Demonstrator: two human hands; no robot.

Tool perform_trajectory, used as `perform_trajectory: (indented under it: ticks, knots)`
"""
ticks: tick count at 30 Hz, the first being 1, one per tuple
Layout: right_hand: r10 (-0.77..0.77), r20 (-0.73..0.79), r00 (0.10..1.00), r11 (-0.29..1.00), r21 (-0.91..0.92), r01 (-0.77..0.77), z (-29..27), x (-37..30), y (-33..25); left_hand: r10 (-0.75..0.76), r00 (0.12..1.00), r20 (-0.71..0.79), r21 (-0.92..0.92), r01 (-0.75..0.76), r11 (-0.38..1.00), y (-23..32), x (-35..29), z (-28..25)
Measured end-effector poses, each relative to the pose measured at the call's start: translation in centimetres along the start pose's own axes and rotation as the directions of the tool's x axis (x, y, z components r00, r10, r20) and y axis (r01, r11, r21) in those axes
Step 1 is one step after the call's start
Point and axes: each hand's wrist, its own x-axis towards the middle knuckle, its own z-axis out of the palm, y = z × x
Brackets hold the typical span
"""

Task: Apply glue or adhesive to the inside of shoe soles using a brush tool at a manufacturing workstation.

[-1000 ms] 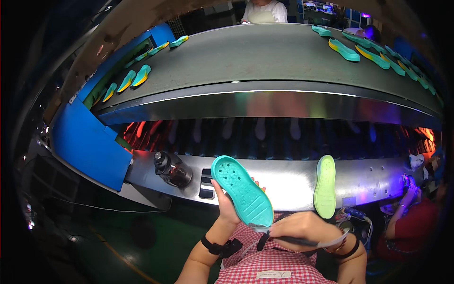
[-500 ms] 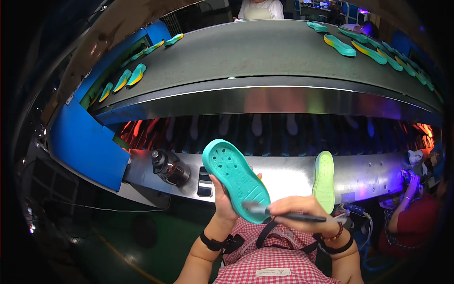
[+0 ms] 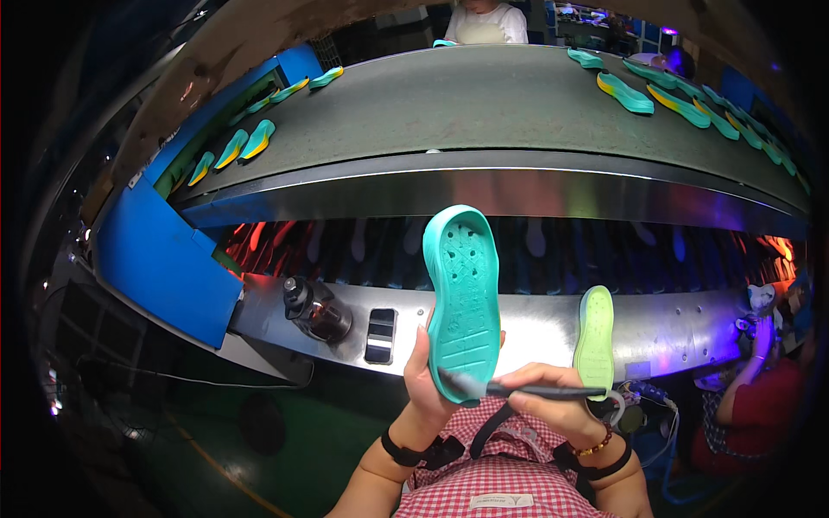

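Note:
A teal shoe sole (image 3: pixel 466 298) stands almost upright in front of me, its hollow inner side with small holes facing me. My left hand (image 3: pixel 423 375) is closed around its lower end, thumb along the left edge and fingers behind it. Between the fingers of my right hand (image 3: pixel 557 399) is a dark-handled brush (image 3: pixel 465 386). Its slightly blurred bristles lie against the heel end of the sole. To the right of the sole, a pale green sole (image 3: pixel 596 337) rests on the metal ledge, near my right hand.
A dark bottle (image 3: pixel 317 311) and a black phone-like object (image 3: pixel 380 336) sit on the metal ledge (image 3: pixel 268 302). Beyond it, a grey conveyor belt (image 3: pixel 432 104) carries teal-and-yellow soles (image 3: pixel 624 93). A co-worker in red (image 3: pixel 764 406) works at the right; another person (image 3: pixel 488 24) is across the belt.
My left hand has turned the teal sole more upright and brought it rightward. The brush has stayed at the heel end, now nearer the lower edge. The surroundings sit slightly lower in view.

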Motion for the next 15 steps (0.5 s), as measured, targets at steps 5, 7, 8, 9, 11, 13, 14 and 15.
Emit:
perform_trajectory:
  ticks: [5,7,8,9,11,13,14,15]
  knots:
    - [-0.344,0.076,0.936,0.863,-0.368,0.347,-1.0,1.2,-0.6,-0.037,0.996,0.081,-0.103,0.046,0.994,-0.1,0.7,-0.6]
    - [-0.284,0.179,0.942,0.889,-0.320,0.329,-0.8,1.5,-1.3,-0.029,0.992,0.121,-0.121,0.043,0.992,-0.3,1.3,-1.2]
    - [-0.223,0.280,0.934,0.914,-0.274,0.300,-0.8,1.5,-1.4,-0.022,0.987,0.158,-0.141,0.045,0.989,-0.4,1.4,-1.4]
    - [-0.236,0.323,0.917,0.913,-0.251,0.323,-1.2,1.6,-1.4,-0.027,0.987,0.159,-0.140,0.049,0.989,-0.4,1.4,-1.4]
    - [-0.202,0.241,0.949,0.927,-0.266,0.264,-2.3,1.5,-2.3,-0.044,0.994,0.100,-0.043,0.048,0.998,-0.2,1.1,-1.2]
    - [-0.341,0.203,0.918,0.813,-0.426,0.397,-2.9,2.3,-2.4,-0.052,0.994,0.092,0.012,0.051,0.999,0.2,1.1,-1.4]
    - [-0.342,0.202,0.918,0.813,-0.426,0.397,-2.9,2.4,-2.6,-0.063,0.994,0.093,0.068,0.057,0.996,0.4,1.3,-1.4]
    - [-0.306,0.327,0.894,0.809,-0.406,0.425,-2.8,2.4,-2.9,-0.046,0.995,0.094,0.096,0.037,0.995,0.5,1.5,-1.5]
